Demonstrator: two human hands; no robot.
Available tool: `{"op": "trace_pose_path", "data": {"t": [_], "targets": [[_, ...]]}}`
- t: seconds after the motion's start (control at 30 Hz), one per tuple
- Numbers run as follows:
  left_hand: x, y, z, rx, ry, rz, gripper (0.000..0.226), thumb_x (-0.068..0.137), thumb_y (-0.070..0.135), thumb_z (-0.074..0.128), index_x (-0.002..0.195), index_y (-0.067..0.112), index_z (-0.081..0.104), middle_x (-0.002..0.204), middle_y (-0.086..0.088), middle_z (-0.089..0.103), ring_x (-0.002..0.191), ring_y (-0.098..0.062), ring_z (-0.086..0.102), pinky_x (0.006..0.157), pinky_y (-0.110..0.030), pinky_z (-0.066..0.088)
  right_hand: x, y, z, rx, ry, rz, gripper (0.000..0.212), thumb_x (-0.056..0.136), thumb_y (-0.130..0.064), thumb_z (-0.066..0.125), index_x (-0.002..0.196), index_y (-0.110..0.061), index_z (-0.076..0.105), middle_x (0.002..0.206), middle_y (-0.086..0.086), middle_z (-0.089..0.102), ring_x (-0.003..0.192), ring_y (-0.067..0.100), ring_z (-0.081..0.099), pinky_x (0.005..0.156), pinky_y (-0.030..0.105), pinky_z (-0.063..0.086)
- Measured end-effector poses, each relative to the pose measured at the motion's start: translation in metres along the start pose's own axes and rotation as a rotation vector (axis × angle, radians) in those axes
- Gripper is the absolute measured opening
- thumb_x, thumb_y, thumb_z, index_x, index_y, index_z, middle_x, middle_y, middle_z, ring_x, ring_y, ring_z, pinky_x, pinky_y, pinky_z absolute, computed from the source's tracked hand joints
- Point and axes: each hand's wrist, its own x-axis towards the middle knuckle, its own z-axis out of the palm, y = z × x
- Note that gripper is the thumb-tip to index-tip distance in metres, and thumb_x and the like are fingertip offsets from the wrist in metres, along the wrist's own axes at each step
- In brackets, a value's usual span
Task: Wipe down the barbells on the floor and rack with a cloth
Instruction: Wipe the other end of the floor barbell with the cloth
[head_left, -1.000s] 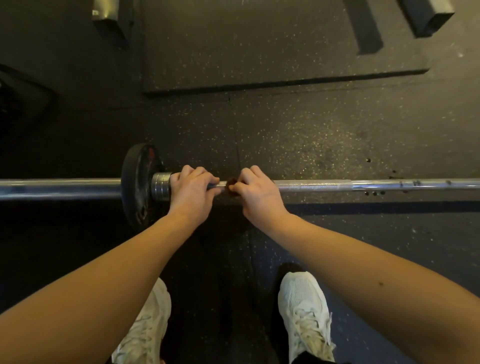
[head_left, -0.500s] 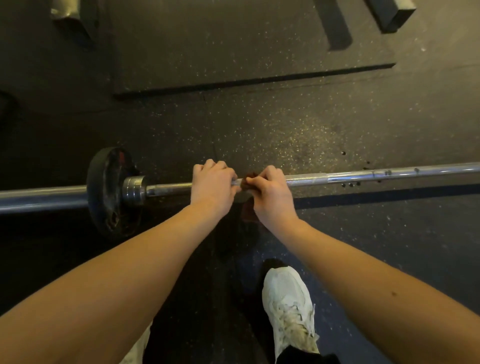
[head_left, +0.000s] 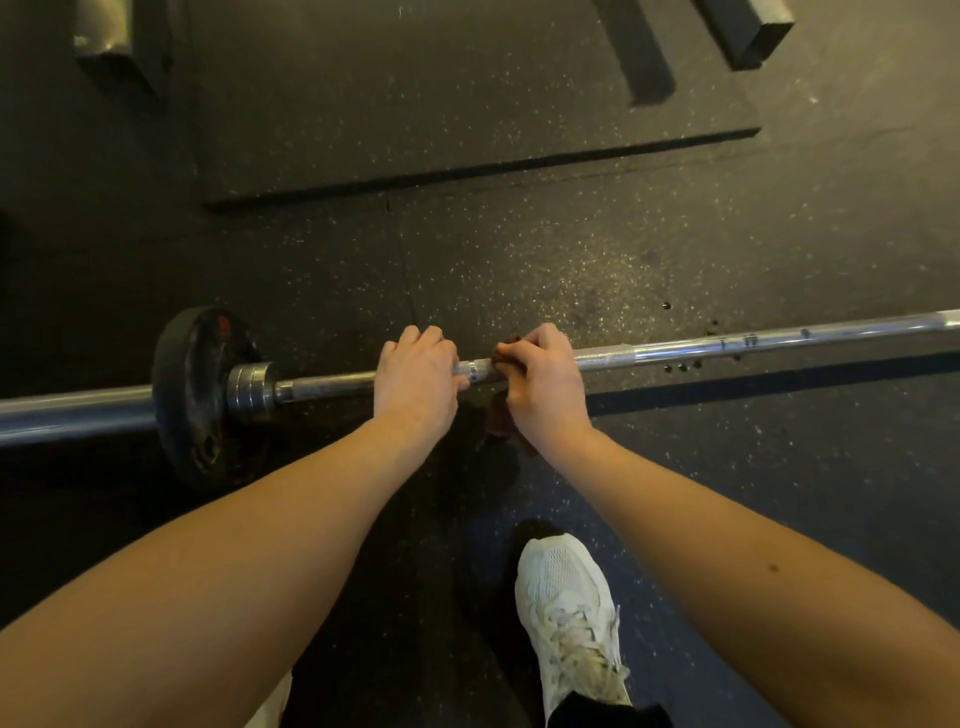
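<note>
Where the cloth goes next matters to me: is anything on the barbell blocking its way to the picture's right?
Nothing visible does. Right of the right hand gripping the cloth, the barbell shaft runs bare to the frame edge; left hand and plate lie leftward.

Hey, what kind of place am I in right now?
Most likely a gym's free-weight area: a barbell loaded with a black weight plate lies on speckled rubber flooring, with a raised rubber mat just beyond it.
</note>
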Motion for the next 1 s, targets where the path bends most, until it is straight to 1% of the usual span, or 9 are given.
{"op": "trace_pose_path", "data": {"t": [0.23,0.33,0.43,0.57,0.67,0.73,0.8,0.93,1.0], "targets": [[-0.007,-0.001,0.002,-0.038,0.02,0.015,0.03,0.097,0.037,0.065,0.123,0.022,0.065,0.116,0.004,0.055,0.109,-0.016,0.048,0.1,-0.04,0.047,-0.02,0.017,-0.006,0.031,0.049,-0.002,0.016,0.094,-0.01,0.071,0.11,-0.008,0.074,0.103,-0.004,0.052,0.095,0.014,0.053,0.087,0.032,0.055],[-0.006,-0.001,0.003,-0.053,0.027,0.019,0.027,0.097,0.034,0.066,0.121,0.023,0.066,0.115,0.005,0.054,0.109,-0.015,0.048,0.1,-0.039,0.047,0.0,-0.003,0.005,-0.017,-0.016,-0.034,0.02,0.094,-0.011,0.07,0.113,-0.009,0.074,0.109,0.001,0.053,0.1,0.017,0.051,0.09,0.036,0.053],[-0.004,0.0,0.001,-0.031,0.017,0.018,0.026,0.097,0.033,0.066,0.121,0.023,0.066,0.115,0.004,0.053,0.108,-0.015,0.048,0.099,-0.039,0.048,0.011,-0.011,0.007,-0.032,-0.102,-0.057,0.025,0.093,-0.012,0.07,0.118,-0.01,0.072,0.114,0.002,0.052,0.105,0.016,0.048,0.095,0.033,0.05],[-0.005,-0.002,0.002,-0.025,0.017,0.018,0.031,0.097,0.038,0.064,0.124,0.024,0.064,0.115,0.005,0.053,0.108,-0.015,0.048,0.099,-0.04,0.048,-0.012,0.017,-0.01,-0.061,-0.064,-0.129,0.015,0.093,-0.01,0.068,0.108,-0.008,0.071,0.108,0.002,0.053,0.097,0.016,0.05,0.085,0.035,0.054],[-0.008,-0.003,0.003,-0.037,0.03,0.032,0.031,0.099,0.039,0.062,0.125,0.023,0.064,0.117,0.005,0.054,0.11,-0.015,0.048,0.1,-0.04,0.048,-0.023,0.046,-0.028,-0.012,0.025,-0.011,0.014,0.094,-0.006,0.066,0.107,-0.006,0.071,0.107,0.001,0.053,0.099,0.017,0.053,0.091,0.036,0.053],[-0.008,-0.003,0.003,-0.052,0.039,0.028,0.031,0.099,0.039,0.063,0.125,0.023,0.064,0.118,0.005,0.055,0.111,-0.015,0.048,0.101,-0.04,0.047,-0.024,0.052,-0.034,0.031,0.057,0.107,0.016,0.097,-0.006,0.064,0.111,-0.007,0.071,0.109,-0.003,0.051,0.103,0.015,0.053,0.097,0.032,0.051],[-0.008,-0.004,0.004,-0.064,0.039,0.03,0.031,0.099,0.038,0.063,0.126,0.023,0.064,0.118,0.005,0.055,0.111,-0.016,0.048,0.101,-0.039,0.047,-0.022,0.042,-0.027,0.06,0.081,0.141,0.017,0.098,-0.008,0.064,0.113,-0.008,0.072,0.11,-0.005,0.05,0.103,0.012,0.052,0.098,0.027,0.049],[-0.007,-0.002,0.004,-0.049,0.029,0.013,0.03,0.098,0.039,0.063,0.125,0.024,0.064,0.117,0.005,0.054,0.108,-0.015,0.047,0.099,-0.039,0.047,-0.019,0.003,0.005,0.06,0.027,-0.031,0.018,0.093,-0.006,0.07,0.11,-0.009,0.073,0.109,-0.001,0.054,0.1,0.013,0.052,0.09,0.023,0.049],[-0.006,0.0,0.004,-0.052,0.022,0.002,0.03,0.098,0.039,0.064,0.125,0.024,0.064,0.117,0.005,0.053,0.107,-0.015,0.047,0.098,-0.038,0.047,-0.018,0.0,0.006,0.054,-0.009,-0.054,0.019,0.092,-0.006,0.071,0.111,-0.009,0.073,0.109,0.0,0.055,0.099,0.014,0.052,0.089,0.023,0.05]]}}
